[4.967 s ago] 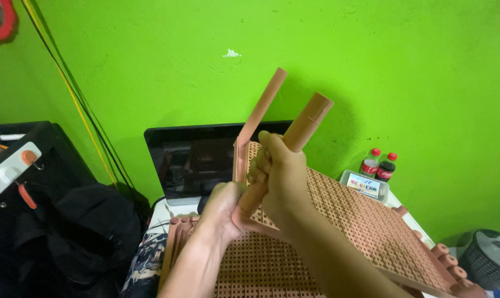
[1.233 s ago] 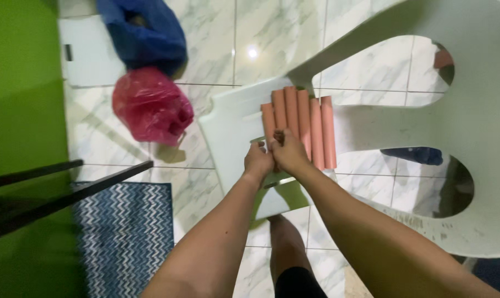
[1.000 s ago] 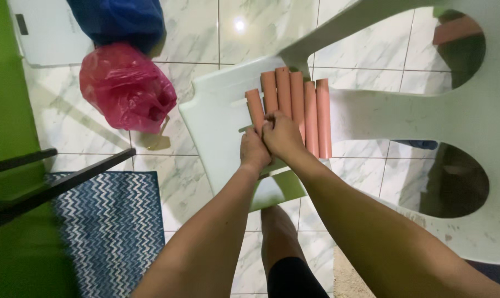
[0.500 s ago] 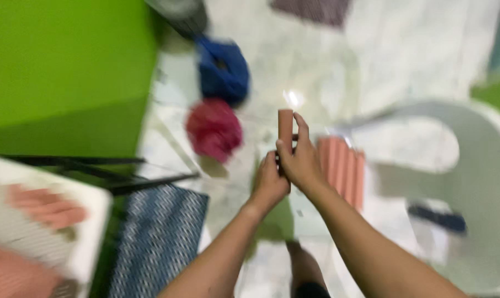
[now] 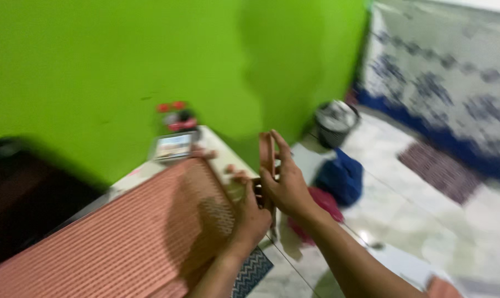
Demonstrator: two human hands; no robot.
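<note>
Between the two hands, just right of the frame's middle, a thin reddish-brown strip point(image 5: 267, 160) is being held upright, its long axis running nearly vertical with the upper end free above the fingertips. The right hand point(image 5: 285, 185) is being pressed against the strip's right side, its fingers point(image 5: 280, 144) being kept straight and close together along the strip's length, thumb apparently behind it; motion blur is preventing a surer reading. The left hand point(image 5: 251, 212) is being kept lower, at the strip's bottom end, fingers curled and seemingly pinching it from the left, though the exact contact cannot be told. Of the two, the right hand is lying higher and along more of the strip; the left is nearer its base.

Left of the hands, a large salmon-pink perforated mat point(image 5: 123, 237) is being carried flat on the tabletop point(image 5: 219, 149), whose pale edge is showing beside the mat. At the tabletop's far end, a small flat rectangular package with a pale face point(image 5: 172, 146) is being seen, and behind it small bottles with red caps point(image 5: 171, 113), blurred, against the green wall point(image 5: 95, 66).

Right of the hands, on the marble floor point(image 5: 426, 215), a blue bundle point(image 5: 341, 176) and a pinkish-red bag point(image 5: 321, 207) are lying close together. Further back, a grey round bin point(image 5: 335, 118) is standing near the wall's corner. A dark patterned rug point(image 5: 443, 171) is lying well apart to the right.
</note>
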